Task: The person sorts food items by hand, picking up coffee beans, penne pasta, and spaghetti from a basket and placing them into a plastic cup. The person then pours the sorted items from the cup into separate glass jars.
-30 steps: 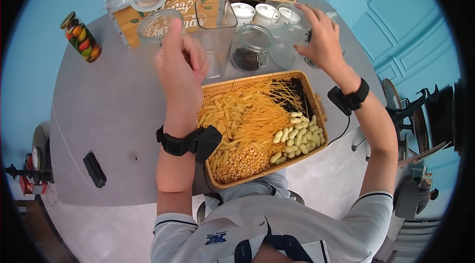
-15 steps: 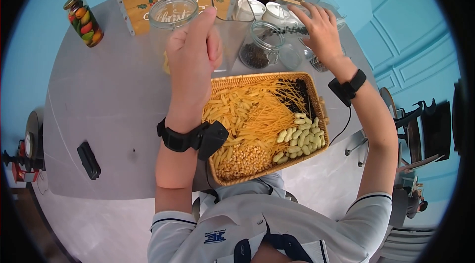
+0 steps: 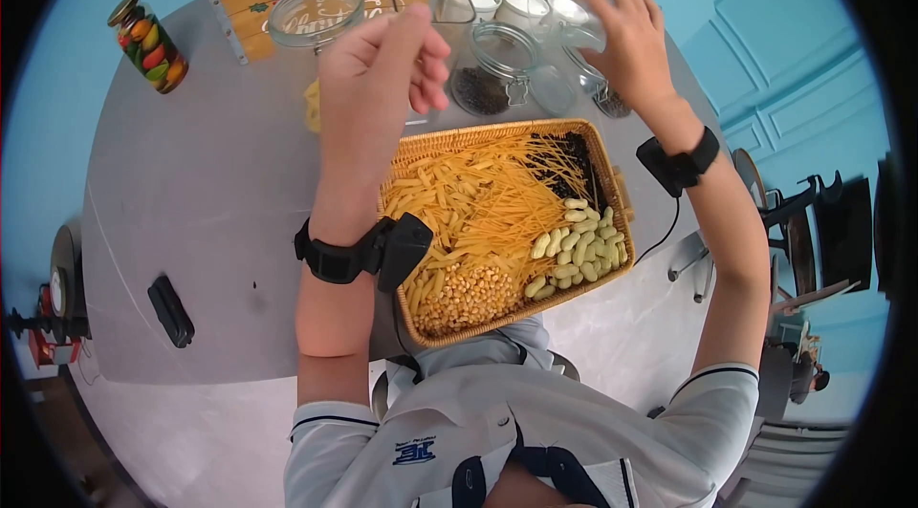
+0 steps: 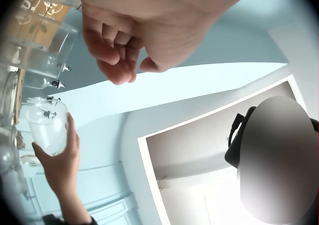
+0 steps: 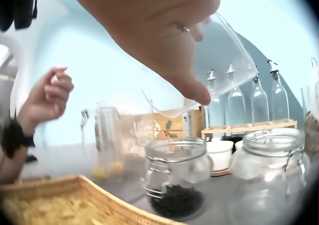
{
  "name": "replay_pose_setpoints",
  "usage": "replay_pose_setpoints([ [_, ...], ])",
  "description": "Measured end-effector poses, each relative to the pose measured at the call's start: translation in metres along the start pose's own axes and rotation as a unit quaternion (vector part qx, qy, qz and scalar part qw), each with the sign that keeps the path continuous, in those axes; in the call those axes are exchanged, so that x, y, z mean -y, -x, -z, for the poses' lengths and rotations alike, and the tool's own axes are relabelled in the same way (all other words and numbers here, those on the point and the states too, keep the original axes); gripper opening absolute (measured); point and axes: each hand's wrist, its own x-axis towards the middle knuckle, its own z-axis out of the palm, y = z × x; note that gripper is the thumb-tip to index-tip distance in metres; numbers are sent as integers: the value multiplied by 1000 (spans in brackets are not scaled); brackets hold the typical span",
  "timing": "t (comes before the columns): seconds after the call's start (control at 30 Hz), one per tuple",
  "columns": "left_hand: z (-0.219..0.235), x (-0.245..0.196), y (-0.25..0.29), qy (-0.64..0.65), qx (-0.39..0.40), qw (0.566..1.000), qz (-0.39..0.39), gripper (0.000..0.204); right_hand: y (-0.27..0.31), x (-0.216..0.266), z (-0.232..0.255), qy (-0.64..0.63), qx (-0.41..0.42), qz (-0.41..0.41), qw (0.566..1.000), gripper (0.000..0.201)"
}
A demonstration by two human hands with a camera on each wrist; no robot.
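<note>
Head view, the left hand (image 3: 382, 73) hangs near the far rim of the basket (image 3: 469, 138); left wrist — its fingers (image 4: 105, 51) loosely curled; right wrist — the right hand (image 5: 164, 35) grips a clear vessel (image 5: 227, 53), held up near the glass jar (image 5: 177, 180)!

Widest lane: grey tabletop (image 3: 206, 193) left of the left forearm (image 3: 335, 331), between pickle jar (image 3: 150, 47) and black case (image 3: 171, 311). Ahead of the left hand (image 3: 381, 78): tall clear jar (image 3: 314, 16) and wooden crate (image 3: 239, 27), so blocked low. Basket (image 3: 459, 138) sits near the dark-filled jar (image 3: 481, 92), thin strip between. Right hand (image 3: 633, 44) with clear vessel (image 5: 224, 53) is hemmed by jars, bottle rack (image 5: 271, 126) behind. Clearance under vessel hard to judge through glass.
</note>
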Motion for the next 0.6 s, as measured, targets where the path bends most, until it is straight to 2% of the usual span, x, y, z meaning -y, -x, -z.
replay_pose_setpoints([
  [0.03,0,2,-1,-30,28,999,3,37,5,-4,4,-104,25,-55,993,89],
  [0.1,-9,4,3,-107,64,992,10,53,15,-14,14,-306,67,-164,935,98],
  [0.13,-14,6,5,-145,83,986,14,66,21,-13,22,-389,101,-217,889,101],
  [0.2,-19,26,9,-202,144,969,-12,93,29,6,47,-543,160,-312,763,109],
  [0.23,-21,35,12,-230,173,957,-26,107,33,16,57,-559,160,-297,758,110],
  [0.33,-36,42,19,-204,212,955,-24,123,42,44,71,-611,164,-244,735,113],
  [0.43,-40,42,30,-120,192,974,-33,118,50,62,71,-645,173,-221,711,109],
  [0.53,-35,33,40,-128,126,984,-13,111,56,81,63,-601,153,-154,769,101],
  [0.57,-28,30,41,-145,131,981,-5,109,56,85,63,-587,147,-130,786,98],
  [0.6,-17,27,40,-161,135,978,2,106,58,87,64,-586,176,-123,782,95],
])
